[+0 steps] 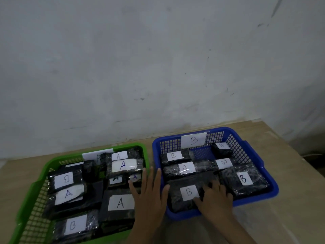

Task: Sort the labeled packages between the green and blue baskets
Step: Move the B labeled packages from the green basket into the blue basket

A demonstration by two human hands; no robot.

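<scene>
Looking down at the wooden table [290, 217], two baskets sit side by side against the wall: the green basket [30, 196] on the left, tagged A at the back, and the blue basket [253, 161] on the right, tagged B. The blue one holds only B packages, so that side looks settled. The green one is the mixed lot, mostly A parcels with two strays: a B package at the near edge [75, 225] and another B package further back on the left [64, 179], its label reading upside down. Both strays lie well to the left of both hands, long sides running left to right. The left hand [149, 196] hovers flat over the gap between the baskets, fingers spread and gripping nothing, its little-finger side over the green basket's right edge. The right hand [213, 198] rests on the front B package in the blue basket [189, 194], fingers spread loosely over the black wrap just beside its label, pressing down and not pinching. My read: the left hand is clearly the nearer one for the next pick, and it needs a sweep leftward and toward the body to reach the near stray.
</scene>
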